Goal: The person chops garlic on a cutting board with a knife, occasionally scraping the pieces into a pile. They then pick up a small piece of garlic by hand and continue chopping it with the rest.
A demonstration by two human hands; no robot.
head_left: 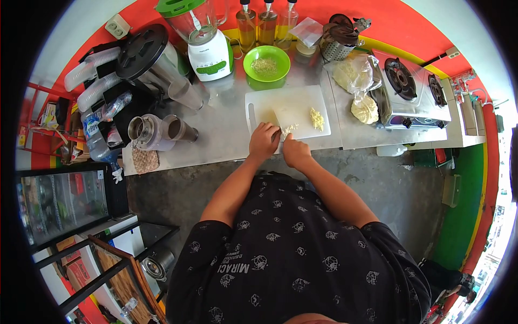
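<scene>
A white cutting board (291, 94) lies on the steel counter in front of me. My right hand (297, 152) is closed at its near edge, around the handle of a knife (279, 116) whose pale blade is hard to pick out against the board. Close beside the blade, my left hand (264, 141) rests on the board with fingers curled and pressed down; what lies under them is hidden. Small chopped pale bits (290, 129) are scattered just right of the blade. A larger heap of chopped pale-yellow pieces (317, 119) sits on the board's right side.
Behind the board stands a green bowl (281, 77) holding chopped bits, beside a blender (209, 56) and several bottles (267, 24). Plastic bags (353, 73) and a gas stove (413, 89) are to the right. A tall cup (181, 129) and a jar (154, 132) stand left.
</scene>
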